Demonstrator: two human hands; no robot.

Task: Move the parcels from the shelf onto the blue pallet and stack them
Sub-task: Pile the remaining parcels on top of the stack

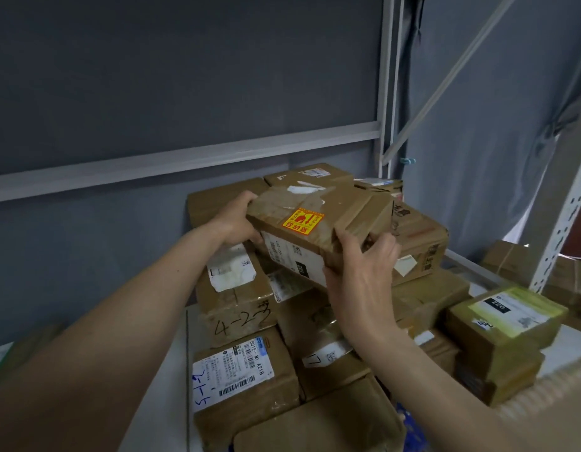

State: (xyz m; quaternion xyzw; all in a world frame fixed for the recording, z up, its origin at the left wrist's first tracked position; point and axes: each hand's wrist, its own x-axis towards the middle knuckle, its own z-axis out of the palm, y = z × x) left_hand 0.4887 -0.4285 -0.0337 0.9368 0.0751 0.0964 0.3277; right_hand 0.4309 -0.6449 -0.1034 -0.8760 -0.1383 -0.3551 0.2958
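Both hands clamp taped parcel [315, 230] by its ends above heap on shelf [175, 370]: left hand [237, 223] curled round far-left end, right hand [361, 265] round near-right corner. Risk: glossy tape slips, tilted parcel drops, knocks loose heap off front edge.

Dim, flat light — soft focus, edges bowed.

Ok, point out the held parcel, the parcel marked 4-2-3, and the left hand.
held parcel [315, 220], head view, top face near its orange sticker
4-2-3 parcel [237, 316], head view, front face with the handwriting
left hand [235, 220], head view, back of the hand
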